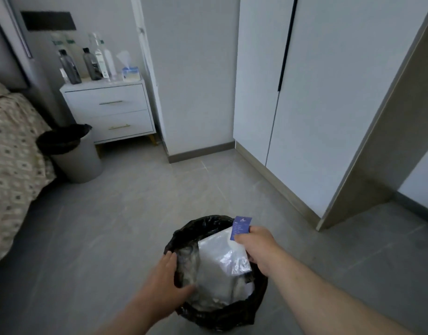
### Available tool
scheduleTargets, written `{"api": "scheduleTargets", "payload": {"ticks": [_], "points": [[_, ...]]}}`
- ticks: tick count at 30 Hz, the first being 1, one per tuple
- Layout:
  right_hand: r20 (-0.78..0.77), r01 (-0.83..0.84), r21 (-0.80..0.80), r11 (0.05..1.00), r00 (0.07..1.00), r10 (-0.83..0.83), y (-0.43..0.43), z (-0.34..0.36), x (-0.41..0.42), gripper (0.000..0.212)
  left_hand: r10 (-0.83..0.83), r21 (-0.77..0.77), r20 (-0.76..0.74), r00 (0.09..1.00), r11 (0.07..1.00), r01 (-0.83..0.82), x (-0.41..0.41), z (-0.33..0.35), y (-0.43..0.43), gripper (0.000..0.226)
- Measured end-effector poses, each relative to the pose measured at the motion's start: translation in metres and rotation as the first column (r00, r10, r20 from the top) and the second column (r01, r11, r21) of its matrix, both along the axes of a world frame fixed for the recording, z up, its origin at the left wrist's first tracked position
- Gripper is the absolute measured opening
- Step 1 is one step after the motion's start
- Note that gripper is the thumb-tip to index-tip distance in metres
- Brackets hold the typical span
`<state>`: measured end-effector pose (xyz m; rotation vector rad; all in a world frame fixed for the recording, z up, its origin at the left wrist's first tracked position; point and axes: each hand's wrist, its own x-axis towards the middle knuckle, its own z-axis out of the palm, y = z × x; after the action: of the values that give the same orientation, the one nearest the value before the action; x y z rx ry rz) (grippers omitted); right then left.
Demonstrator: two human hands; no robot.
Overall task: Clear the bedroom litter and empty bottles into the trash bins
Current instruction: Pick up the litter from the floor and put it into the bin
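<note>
Right hand [256, 245] pinching crinkled clear packet [222, 255] with purple card top, held over black-lined bin [208, 317] on floor, left hand [167, 281] gripping its rim, pale litter [217, 293] inside

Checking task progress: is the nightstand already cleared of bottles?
No, several bottles, two of them dark, stand on the white nightstand beside a tissue box.
</note>
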<state>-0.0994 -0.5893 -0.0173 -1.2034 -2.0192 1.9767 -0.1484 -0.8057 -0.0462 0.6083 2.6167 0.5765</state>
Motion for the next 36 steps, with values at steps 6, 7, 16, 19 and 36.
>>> {"api": "scheduleTargets", "payload": {"ticks": [6, 7, 16, 19, 36], "points": [[0.373, -0.395, 0.543, 0.741, 0.904, 0.209, -0.018, -0.037, -0.003, 0.037, -0.094, -0.01, 0.002, 0.996, 0.996, 0.094, -0.001, -0.024, -0.014, 0.153], [0.456, -0.499, 0.6, 0.625, 0.855, 0.245, -0.023, -0.044, -0.003, 0.047, -0.08, 0.016, -0.001, 0.997, 0.997, 0.08, -0.002, -0.028, -0.015, 0.152], [0.768, -0.848, 0.226, 0.479, 0.458, 0.448, -0.063, -0.107, -0.029, 0.072, -0.092, 0.095, 0.027, 0.995, 0.991, 0.089, -0.008, -0.052, -0.022, 0.128], [0.801, -0.867, 0.123, 0.483, 0.374, 0.468, -0.068, -0.123, -0.033, 0.057, -0.095, 0.117, 0.023, 0.995, 0.989, 0.092, -0.009, -0.058, -0.024, 0.128], [0.352, -0.682, 0.638, 0.358, 0.672, 0.651, -0.104, 0.024, -0.025, 0.061, 0.16, 0.151, -0.107, 0.981, 0.978, -0.143, -0.011, 0.01, -0.113, 0.141]]}}
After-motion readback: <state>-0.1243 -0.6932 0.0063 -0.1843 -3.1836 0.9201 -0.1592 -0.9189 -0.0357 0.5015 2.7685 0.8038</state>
